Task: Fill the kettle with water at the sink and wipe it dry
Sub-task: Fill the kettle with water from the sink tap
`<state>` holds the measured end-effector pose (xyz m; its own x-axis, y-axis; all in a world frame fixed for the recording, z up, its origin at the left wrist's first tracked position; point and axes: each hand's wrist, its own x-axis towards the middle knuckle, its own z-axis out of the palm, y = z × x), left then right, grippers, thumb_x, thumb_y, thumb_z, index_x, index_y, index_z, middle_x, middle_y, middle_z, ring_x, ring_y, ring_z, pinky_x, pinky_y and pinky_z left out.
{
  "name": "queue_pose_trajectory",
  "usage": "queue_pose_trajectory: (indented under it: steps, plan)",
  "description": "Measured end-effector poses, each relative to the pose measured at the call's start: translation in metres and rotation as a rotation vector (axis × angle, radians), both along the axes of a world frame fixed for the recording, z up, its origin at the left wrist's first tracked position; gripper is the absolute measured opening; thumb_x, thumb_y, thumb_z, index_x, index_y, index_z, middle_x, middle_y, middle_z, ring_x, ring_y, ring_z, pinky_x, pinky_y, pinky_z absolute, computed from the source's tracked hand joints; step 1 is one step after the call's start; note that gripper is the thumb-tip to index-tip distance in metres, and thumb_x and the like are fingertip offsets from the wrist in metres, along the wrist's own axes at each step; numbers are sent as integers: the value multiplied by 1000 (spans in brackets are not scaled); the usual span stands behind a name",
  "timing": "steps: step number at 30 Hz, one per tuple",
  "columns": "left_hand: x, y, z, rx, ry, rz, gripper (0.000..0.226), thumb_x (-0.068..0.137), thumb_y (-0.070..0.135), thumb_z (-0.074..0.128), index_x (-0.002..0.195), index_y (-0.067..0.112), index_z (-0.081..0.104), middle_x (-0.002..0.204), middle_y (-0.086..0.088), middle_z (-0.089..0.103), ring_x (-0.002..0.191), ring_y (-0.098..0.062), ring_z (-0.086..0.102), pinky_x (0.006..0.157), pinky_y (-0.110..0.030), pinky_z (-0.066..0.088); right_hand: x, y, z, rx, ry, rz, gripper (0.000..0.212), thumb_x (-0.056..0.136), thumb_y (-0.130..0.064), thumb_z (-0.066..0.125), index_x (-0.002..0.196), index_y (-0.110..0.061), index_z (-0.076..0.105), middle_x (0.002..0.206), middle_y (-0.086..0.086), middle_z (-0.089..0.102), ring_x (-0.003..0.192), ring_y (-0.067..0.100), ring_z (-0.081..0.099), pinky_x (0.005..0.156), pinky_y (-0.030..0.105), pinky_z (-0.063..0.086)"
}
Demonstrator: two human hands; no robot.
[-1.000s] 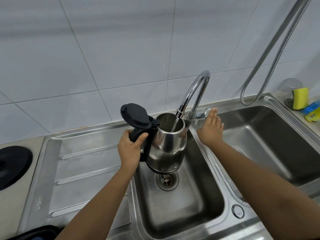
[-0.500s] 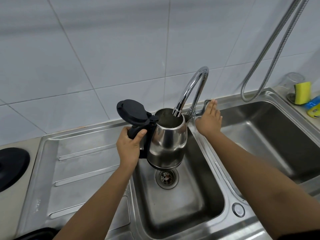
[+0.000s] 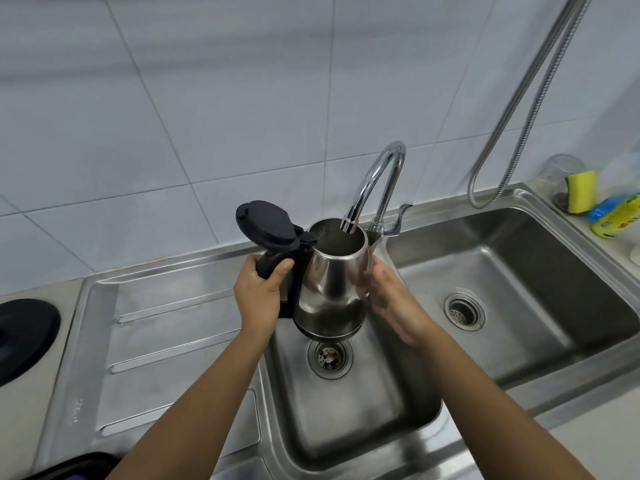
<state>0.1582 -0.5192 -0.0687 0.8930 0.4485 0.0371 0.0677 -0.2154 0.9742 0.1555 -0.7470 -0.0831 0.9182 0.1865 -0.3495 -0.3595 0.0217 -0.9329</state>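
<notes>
Head view, frame centre: left hand (image 3: 258,294) grips the handle of the kettle (image 3: 332,285), lid open under the faucet (image 3: 375,183); right hand (image 3: 388,296) lies flat against its side. Filling looks finished; wiping next needs a cloth

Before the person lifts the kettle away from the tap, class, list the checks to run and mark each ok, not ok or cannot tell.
1. Black hinged lid open: ok.
2. Chrome curved tap spout over the shiny steel kettle mouth: ok.
3. Water stopped: cannot tell.
4. Left hand gripping the black handle: ok.
5. Right hand steadying the kettle body: ok.
6. Water level inside: cannot tell.
</notes>
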Motion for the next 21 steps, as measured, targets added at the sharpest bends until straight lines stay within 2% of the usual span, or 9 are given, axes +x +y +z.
queue_pose_trajectory:
  steps: [1,2,3,4,7,12,18,21]
  plan:
    - [-1,0,2,-7,-3,-1,60,61,71,60,89,18,59,78,9,59,73,-2,54,62,-17,39,-6,2,-1,-57,-73,54,86,82,-58,76,154,-34,36,137,-14,63,127,2,59,101,20,46]
    - [-3,-1,4,-11,-4,-7,58,62,70,62,89,19,59,78,9,59,73,-2,54,62,-17,39,-9,5,-3,-95,-126,89,87,83,-37,83,153,-34,32,137,-10,63,122,0,63,94,16,51]
    - [-4,-1,6,-11,-5,-16,54,63,67,66,89,20,58,79,9,59,74,-2,55,62,-16,39,-12,8,-4,-122,-157,85,92,82,-19,85,153,-33,29,137,-6,63,119,3,66,92,16,54]
    - [-6,-1,9,-8,-8,-25,49,67,62,71,89,20,58,79,9,59,74,-3,55,62,-15,39,-15,11,-5,-145,-183,66,101,77,-10,88,155,-31,26,139,-3,61,120,5,66,95,20,56]
    - [-12,1,17,2,-25,-39,32,79,41,72,91,16,59,80,8,59,75,-4,55,63,-17,40,-22,16,0,-190,-223,2,118,63,-17,95,158,-29,25,146,-10,55,130,6,58,110,34,50]
    - [-33,11,24,-18,-15,-87,29,83,37,70,96,15,57,83,7,60,77,-4,56,63,-16,39,-42,26,2,-253,-216,-30,123,56,-32,100,156,-32,28,144,-11,57,132,10,57,112,45,48]
    - [-66,26,29,9,18,-67,32,86,40,67,95,11,56,82,3,60,76,-7,56,63,-22,40,-74,41,11,-228,-188,10,143,43,-55,99,160,-34,20,148,-10,52,136,15,52,116,45,44]
    - [-81,38,34,10,9,-34,30,86,41,67,96,14,56,85,2,61,79,-9,57,64,-23,41,-84,53,22,-240,-204,38,126,56,-40,97,157,-36,22,143,-14,52,135,13,50,116,40,42]
